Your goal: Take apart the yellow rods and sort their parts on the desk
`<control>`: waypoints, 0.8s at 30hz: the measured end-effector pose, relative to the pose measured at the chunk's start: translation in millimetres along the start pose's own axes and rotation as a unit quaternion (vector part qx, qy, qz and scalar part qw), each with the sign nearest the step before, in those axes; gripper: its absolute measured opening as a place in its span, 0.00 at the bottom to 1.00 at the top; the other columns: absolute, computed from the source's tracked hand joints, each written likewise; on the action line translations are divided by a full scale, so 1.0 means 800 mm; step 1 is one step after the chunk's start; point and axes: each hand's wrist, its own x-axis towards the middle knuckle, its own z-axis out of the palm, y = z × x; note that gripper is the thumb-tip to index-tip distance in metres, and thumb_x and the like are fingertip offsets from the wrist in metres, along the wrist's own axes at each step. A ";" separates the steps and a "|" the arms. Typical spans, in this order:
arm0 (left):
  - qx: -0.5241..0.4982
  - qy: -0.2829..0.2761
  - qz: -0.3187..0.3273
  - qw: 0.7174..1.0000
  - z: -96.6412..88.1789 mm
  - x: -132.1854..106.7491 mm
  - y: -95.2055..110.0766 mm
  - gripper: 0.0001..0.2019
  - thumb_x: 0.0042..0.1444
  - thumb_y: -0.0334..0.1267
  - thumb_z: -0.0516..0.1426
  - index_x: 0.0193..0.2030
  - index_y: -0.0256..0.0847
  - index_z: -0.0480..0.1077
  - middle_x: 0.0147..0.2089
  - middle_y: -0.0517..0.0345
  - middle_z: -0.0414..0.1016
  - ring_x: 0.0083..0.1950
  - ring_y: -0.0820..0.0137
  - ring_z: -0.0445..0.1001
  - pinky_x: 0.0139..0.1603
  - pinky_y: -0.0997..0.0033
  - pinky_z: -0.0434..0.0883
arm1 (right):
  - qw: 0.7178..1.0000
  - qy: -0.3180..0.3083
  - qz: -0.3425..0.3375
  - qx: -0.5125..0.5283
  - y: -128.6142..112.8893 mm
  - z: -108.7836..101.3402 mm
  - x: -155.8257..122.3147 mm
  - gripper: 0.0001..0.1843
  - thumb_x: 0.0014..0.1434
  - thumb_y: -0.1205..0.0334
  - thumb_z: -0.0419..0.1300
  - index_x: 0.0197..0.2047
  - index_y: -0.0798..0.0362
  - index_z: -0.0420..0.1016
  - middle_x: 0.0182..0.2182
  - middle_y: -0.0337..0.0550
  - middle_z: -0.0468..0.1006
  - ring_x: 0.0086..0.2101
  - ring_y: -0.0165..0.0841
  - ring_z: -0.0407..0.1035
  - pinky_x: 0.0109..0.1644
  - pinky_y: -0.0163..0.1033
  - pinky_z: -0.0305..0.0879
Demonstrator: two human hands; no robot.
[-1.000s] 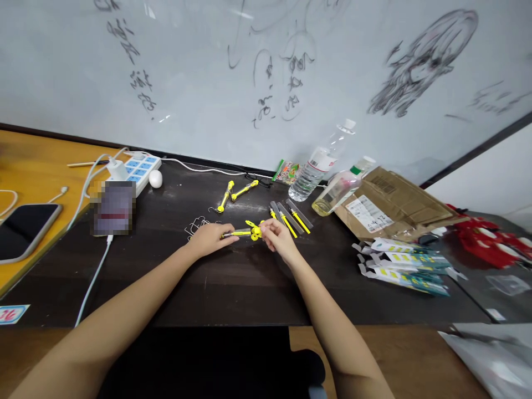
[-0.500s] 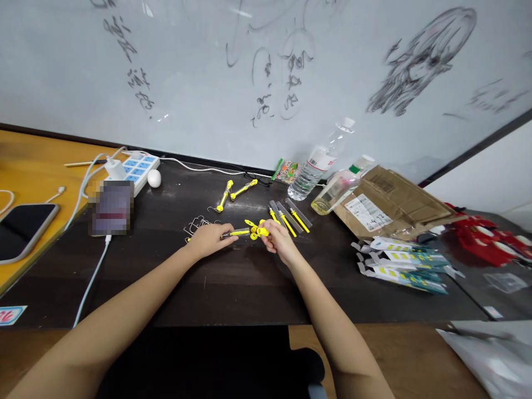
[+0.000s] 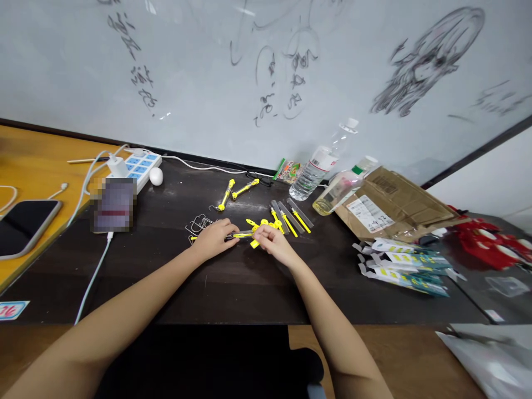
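Note:
My left hand [image 3: 213, 240] is closed around one end of a slim clear tube with a yellow strip [image 3: 242, 234], held just over the dark table. At the tube's right end, my right hand [image 3: 274, 245] pinches with thumb and fingers, partly hiding a small yellow plastic piece [image 3: 255, 244]. More loose yellow plastic pieces [image 3: 276, 224] lie just behind those fingers. Bent metal wire hooks [image 3: 198, 223] are heaped beside my left hand. Farther back rest two yellow-ended rods [image 3: 225, 195], one with a wire hook. Clear tubes with yellow strips [image 3: 297, 217] lie to the right.
Behind stand a water bottle [image 3: 313, 170] and a bottle with yellowish liquid [image 3: 338, 191], near a snack packet [image 3: 286, 169]. To the right are a cardboard parcel [image 3: 390, 194] and flattened boxes [image 3: 405, 266]. A power strip [image 3: 143, 166] and a charging phone [image 3: 113, 206] sit left.
My right fingers have shifted onto the tube's right end, and the yellow piece there now points downward. My left hand keeps its grip on the tube. The view has moved slightly.

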 end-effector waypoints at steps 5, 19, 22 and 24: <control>0.057 0.004 0.012 0.998 0.000 -0.001 0.004 0.12 0.58 0.39 0.54 0.48 0.43 0.69 0.43 0.54 0.69 0.46 0.64 0.69 0.47 0.65 0.65 | 0.986 -0.039 -0.055 -0.154 0.008 0.004 -0.005 0.10 0.56 0.54 0.58 0.32 0.53 0.69 0.19 0.32 0.59 0.22 0.25 0.53 0.25 0.31 0.49; 0.061 0.033 0.066 0.995 -0.007 0.000 0.016 0.10 0.60 0.40 0.52 0.46 0.42 0.69 0.42 0.54 0.69 0.44 0.65 0.67 0.48 0.63 0.61 | 0.985 0.025 -0.048 -0.161 0.014 0.006 0.001 0.13 0.58 0.51 0.56 0.31 0.52 0.66 0.20 0.32 0.61 0.22 0.26 0.56 0.27 0.32 0.50; 0.021 0.029 0.116 0.993 -0.010 -0.001 0.021 0.10 0.61 0.41 0.50 0.39 0.42 0.71 0.38 0.56 0.70 0.41 0.67 0.68 0.46 0.65 0.62 | 0.997 0.062 -0.025 -0.050 0.014 0.003 0.006 0.17 0.58 0.47 0.55 0.30 0.52 0.63 0.18 0.32 0.61 0.19 0.25 0.55 0.24 0.32 0.51; -0.004 0.019 0.169 0.986 -0.010 -0.003 0.028 0.12 0.61 0.43 0.50 0.34 0.42 0.71 0.33 0.57 0.70 0.38 0.69 0.68 0.46 0.66 0.63 | 0.998 0.066 0.008 0.008 0.012 0.001 0.008 0.19 0.56 0.43 0.55 0.30 0.52 0.62 0.16 0.30 0.60 0.16 0.24 0.51 0.20 0.31 0.46</control>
